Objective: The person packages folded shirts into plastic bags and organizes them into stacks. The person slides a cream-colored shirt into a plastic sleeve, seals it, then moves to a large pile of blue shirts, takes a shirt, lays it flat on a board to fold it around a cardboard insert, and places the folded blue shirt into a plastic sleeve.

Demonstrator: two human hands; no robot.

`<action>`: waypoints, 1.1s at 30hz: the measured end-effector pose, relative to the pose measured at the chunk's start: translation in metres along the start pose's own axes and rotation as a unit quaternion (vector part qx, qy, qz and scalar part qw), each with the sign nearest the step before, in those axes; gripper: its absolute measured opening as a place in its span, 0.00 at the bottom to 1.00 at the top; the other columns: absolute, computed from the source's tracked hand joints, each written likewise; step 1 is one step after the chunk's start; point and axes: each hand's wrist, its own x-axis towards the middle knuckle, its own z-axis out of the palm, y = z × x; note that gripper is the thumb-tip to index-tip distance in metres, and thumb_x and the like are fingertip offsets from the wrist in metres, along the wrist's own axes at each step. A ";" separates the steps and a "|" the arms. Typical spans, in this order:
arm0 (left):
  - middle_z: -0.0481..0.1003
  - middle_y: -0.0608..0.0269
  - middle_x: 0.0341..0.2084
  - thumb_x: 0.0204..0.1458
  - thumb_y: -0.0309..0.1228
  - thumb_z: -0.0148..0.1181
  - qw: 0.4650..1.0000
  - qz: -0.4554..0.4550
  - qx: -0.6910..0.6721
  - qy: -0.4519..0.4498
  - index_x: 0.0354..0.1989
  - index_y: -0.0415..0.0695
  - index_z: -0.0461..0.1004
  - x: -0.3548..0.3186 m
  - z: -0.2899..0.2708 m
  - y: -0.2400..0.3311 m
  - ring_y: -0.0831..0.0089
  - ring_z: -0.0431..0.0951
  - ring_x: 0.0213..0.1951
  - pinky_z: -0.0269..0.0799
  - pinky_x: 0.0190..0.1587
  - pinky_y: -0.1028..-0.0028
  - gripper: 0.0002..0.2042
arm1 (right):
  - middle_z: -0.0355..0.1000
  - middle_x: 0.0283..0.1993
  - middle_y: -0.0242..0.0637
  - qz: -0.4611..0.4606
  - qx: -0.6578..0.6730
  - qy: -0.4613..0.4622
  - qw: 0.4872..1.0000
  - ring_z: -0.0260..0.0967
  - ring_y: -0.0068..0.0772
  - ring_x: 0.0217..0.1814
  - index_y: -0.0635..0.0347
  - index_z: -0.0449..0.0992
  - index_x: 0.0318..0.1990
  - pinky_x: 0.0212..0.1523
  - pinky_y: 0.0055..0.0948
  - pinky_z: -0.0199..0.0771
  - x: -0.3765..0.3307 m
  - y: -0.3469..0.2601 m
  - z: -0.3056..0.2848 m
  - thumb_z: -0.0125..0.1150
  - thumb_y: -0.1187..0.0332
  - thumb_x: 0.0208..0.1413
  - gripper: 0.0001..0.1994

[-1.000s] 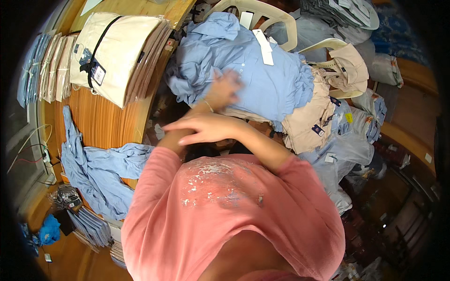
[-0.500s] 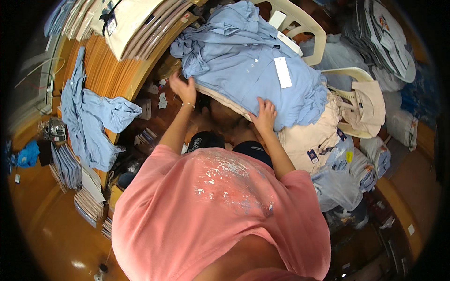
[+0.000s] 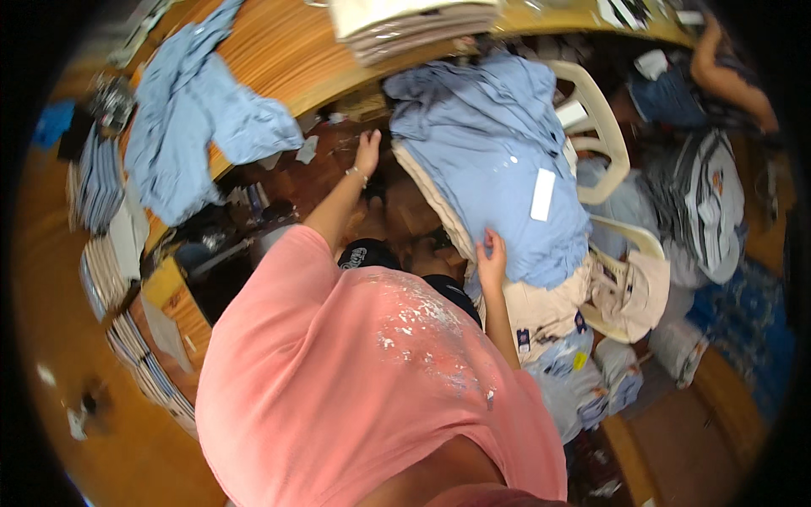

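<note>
Reaching out, my empty left hand (image 3: 367, 154) is loosely spread. My empty right hand (image 3: 492, 256) half-curls at the blue shirt (image 3: 498, 160).

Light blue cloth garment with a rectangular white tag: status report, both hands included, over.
Left bare hand open, empty, just left of spread light blue cloth garment. Right bare hand over its near edge, contact unclear. Rectangular white tag lies on top.

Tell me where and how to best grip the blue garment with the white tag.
The blue garment is probably best gripped along its near edge, from the person's side, using both hands: it lies spread and limp, with the left hand and right hand near that edge. Pinch only blue, since cream cloth shows underneath.
</note>
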 end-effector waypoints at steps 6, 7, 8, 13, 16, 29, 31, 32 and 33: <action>0.70 0.62 0.40 0.51 0.51 0.51 0.924 -0.243 -0.054 -0.292 0.45 0.42 0.66 -0.100 -0.025 0.014 0.75 0.71 0.38 0.66 0.40 0.76 0.24 | 0.64 0.52 0.48 0.400 0.329 -0.282 0.808 0.63 0.41 0.52 0.64 0.54 0.58 0.50 0.40 0.62 -0.024 0.023 0.016 0.46 0.41 0.52 0.36; 0.70 0.63 0.38 0.50 0.51 0.51 0.906 -0.274 -0.032 -0.321 0.44 0.43 0.66 -0.111 -0.020 0.031 0.76 0.72 0.36 0.66 0.39 0.77 0.23 | 0.55 0.58 0.56 0.446 0.484 -0.219 0.721 0.54 0.52 0.60 0.64 0.40 0.62 0.58 0.53 0.52 -0.029 0.056 0.027 0.48 0.33 0.45 0.48; 0.70 0.65 0.37 0.50 0.52 0.52 0.886 -0.305 -0.009 -0.348 0.42 0.44 0.67 -0.118 -0.010 0.044 0.77 0.72 0.33 0.66 0.38 0.78 0.23 | 0.48 0.60 0.59 0.520 0.563 -0.036 0.642 0.48 0.58 0.63 0.63 0.35 0.62 0.60 0.60 0.45 -0.032 0.057 0.035 0.48 0.27 0.37 0.56; 0.69 0.64 0.36 0.47 0.53 0.55 0.790 -0.356 -0.109 -0.488 0.41 0.45 0.67 -0.128 0.073 0.010 0.76 0.72 0.34 0.67 0.41 0.74 0.23 | 0.45 0.63 0.50 0.326 0.761 0.059 0.558 0.43 0.53 0.65 0.59 0.43 0.63 0.59 0.59 0.46 -0.008 0.071 0.042 0.48 0.28 0.37 0.53; 0.67 0.61 0.35 0.45 0.51 0.59 0.820 -0.418 -0.209 -0.330 0.40 0.44 0.67 -0.153 0.103 0.025 0.69 0.69 0.39 0.67 0.45 0.68 0.23 | 0.44 0.64 0.46 0.423 0.723 0.158 0.523 0.45 0.48 0.64 0.60 0.45 0.62 0.60 0.55 0.45 -0.004 0.057 0.046 0.50 0.30 0.39 0.51; 0.55 0.57 0.57 0.46 0.58 0.51 0.846 -0.419 -0.169 -0.284 0.62 0.47 0.49 -0.176 0.090 0.063 0.61 0.59 0.56 0.52 0.58 0.60 0.39 | 0.54 0.59 0.44 0.346 0.791 0.169 0.475 0.47 0.43 0.63 0.64 0.54 0.57 0.62 0.49 0.43 -0.004 0.027 0.076 0.53 0.30 0.35 0.50; 0.49 0.54 0.61 0.45 0.57 0.54 0.898 -0.339 -0.213 -0.182 0.64 0.46 0.40 -0.147 0.095 0.018 0.59 0.53 0.60 0.50 0.59 0.59 0.44 | 0.53 0.59 0.42 0.418 0.752 0.163 0.483 0.50 0.43 0.61 0.62 0.54 0.57 0.60 0.49 0.47 0.005 0.030 0.069 0.59 0.35 0.37 0.47; 0.50 0.53 0.60 0.45 0.56 0.54 0.936 -0.274 -0.212 -0.067 0.62 0.45 0.44 -0.129 0.100 0.002 0.59 0.55 0.59 0.52 0.58 0.61 0.42 | 0.54 0.59 0.43 0.427 0.794 0.115 0.418 0.52 0.43 0.62 0.62 0.56 0.55 0.58 0.46 0.54 0.001 0.035 0.061 0.61 0.45 0.43 0.38; 0.52 0.52 0.59 0.45 0.55 0.55 0.956 -0.203 -0.204 0.054 0.61 0.44 0.48 -0.113 0.097 -0.006 0.59 0.56 0.58 0.53 0.58 0.62 0.40 | 0.55 0.59 0.43 0.429 0.778 0.090 0.450 0.52 0.44 0.62 0.62 0.56 0.55 0.58 0.46 0.54 -0.005 0.029 0.052 0.60 0.47 0.46 0.35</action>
